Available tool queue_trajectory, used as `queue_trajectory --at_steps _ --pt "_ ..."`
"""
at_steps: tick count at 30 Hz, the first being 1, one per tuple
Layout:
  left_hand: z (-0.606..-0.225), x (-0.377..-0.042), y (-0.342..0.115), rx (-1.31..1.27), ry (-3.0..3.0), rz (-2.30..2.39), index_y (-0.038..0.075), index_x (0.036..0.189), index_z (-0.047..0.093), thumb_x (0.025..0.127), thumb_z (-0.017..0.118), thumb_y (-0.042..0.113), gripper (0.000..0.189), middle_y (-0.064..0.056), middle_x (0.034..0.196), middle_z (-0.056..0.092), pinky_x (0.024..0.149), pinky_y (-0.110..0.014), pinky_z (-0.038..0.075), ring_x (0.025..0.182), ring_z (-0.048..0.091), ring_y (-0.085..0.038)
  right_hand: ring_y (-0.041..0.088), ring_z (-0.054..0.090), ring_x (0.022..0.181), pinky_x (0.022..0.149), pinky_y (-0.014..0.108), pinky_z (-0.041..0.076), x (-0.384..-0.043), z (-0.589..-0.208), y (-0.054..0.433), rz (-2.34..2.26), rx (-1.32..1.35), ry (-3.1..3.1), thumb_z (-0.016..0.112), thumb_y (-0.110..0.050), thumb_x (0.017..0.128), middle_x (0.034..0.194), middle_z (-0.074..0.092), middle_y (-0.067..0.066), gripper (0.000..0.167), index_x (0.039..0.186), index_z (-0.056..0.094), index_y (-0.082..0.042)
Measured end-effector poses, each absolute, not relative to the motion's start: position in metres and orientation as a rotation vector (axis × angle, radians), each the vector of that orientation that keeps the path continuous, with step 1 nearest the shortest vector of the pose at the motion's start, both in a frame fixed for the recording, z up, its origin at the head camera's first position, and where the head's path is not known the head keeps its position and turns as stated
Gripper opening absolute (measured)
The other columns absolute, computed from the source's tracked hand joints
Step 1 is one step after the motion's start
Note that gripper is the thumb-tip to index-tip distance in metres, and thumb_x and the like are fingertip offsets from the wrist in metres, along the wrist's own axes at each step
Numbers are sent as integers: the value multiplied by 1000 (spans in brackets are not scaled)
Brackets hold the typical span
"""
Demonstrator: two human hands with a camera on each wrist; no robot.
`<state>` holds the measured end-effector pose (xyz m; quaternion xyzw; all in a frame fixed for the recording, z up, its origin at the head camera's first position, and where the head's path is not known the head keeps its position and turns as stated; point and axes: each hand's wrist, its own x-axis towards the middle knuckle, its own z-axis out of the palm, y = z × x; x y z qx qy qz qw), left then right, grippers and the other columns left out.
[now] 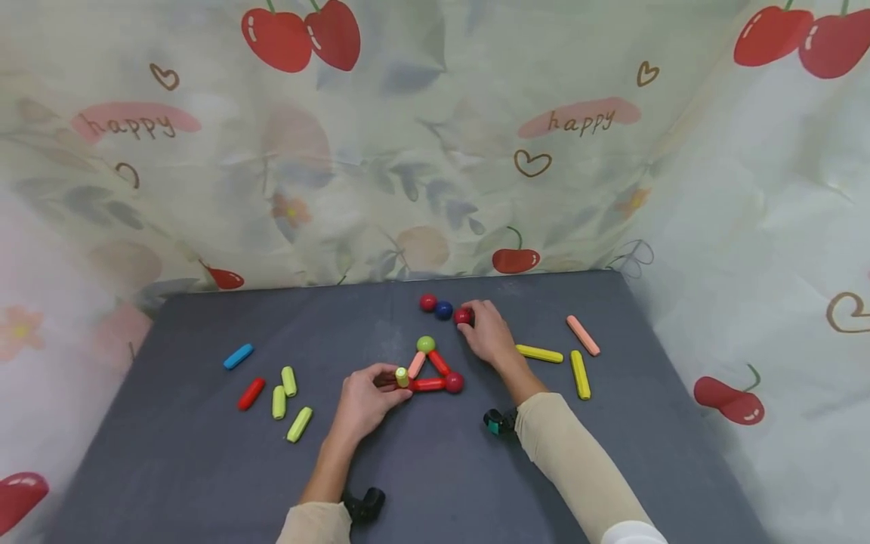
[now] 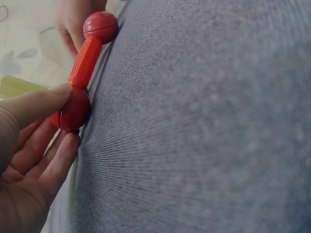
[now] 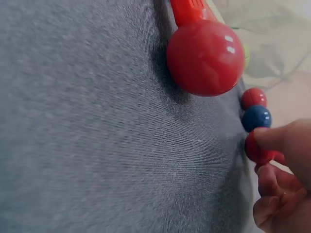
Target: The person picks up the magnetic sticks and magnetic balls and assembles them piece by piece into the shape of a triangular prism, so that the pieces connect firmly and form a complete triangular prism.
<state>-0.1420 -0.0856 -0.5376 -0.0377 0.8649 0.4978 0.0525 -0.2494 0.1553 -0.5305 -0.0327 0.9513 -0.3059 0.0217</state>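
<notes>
A triangle of rods and balls lies mid-table: a green ball at its top, a red ball at its right corner, and a pink rod and two red rods between corners. My left hand grips the red ball at the left corner, thumb above and fingertips below. From that ball a yellow-green rod sticks up. Behind the triangle, my right hand pinches another red ball, beside a blue ball and one more red ball.
At the left lie a blue rod, a red rod and several yellow-green rods. Two yellow rods and a pink rod lie right of my right hand. A patterned curtain hangs behind the grey table.
</notes>
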Motion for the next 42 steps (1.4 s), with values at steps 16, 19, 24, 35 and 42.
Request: queue_trajectory --at_steps 16,19,24,35,42 --pt "-540 -141 -90 -141 2597 1567 11 112 76 76 91 17 40 -8 105 78 84 -36 63 94 78 -19 11 52 59 52 25 45 -177 -484 120 -1427 -736 2595 73 -31 95 94 62 0 37 131 65 -26" --pt "-541 -141 -90 -127 2604 1576 11 112 76 76 91 18 39 -8 105 78 84 -36 63 94 78 -20 10 52 64 57 24 47 -173 -485 114 -1396 -798 2570 72 -30 96 100 64 4 38 132 65 -24" --pt "-540 -141 -90 -109 2632 1556 12 110 76 77 91 22 37 -7 105 78 86 -38 62 93 78 -20 8 53 66 60 22 47 -170 -488 109 -1359 -854 2551 72 -27 97 102 65 4 37 133 65 -21" --pt "-540 -143 -89 -79 2618 1587 10 109 76 77 90 15 36 -11 107 78 85 -38 62 95 78 -23 24 66 108 96 43 55 -199 -500 126 -1238 -658 2616 56 -20 105 137 63 0 38 143 58 -21" --pt "-535 -141 -89 -66 2673 1514 11 116 74 79 88 15 40 -9 113 76 88 -38 62 103 76 -23 24 52 139 118 47 42 -214 -523 139 -962 -780 2619 58 -14 104 147 55 5 42 146 56 -15"
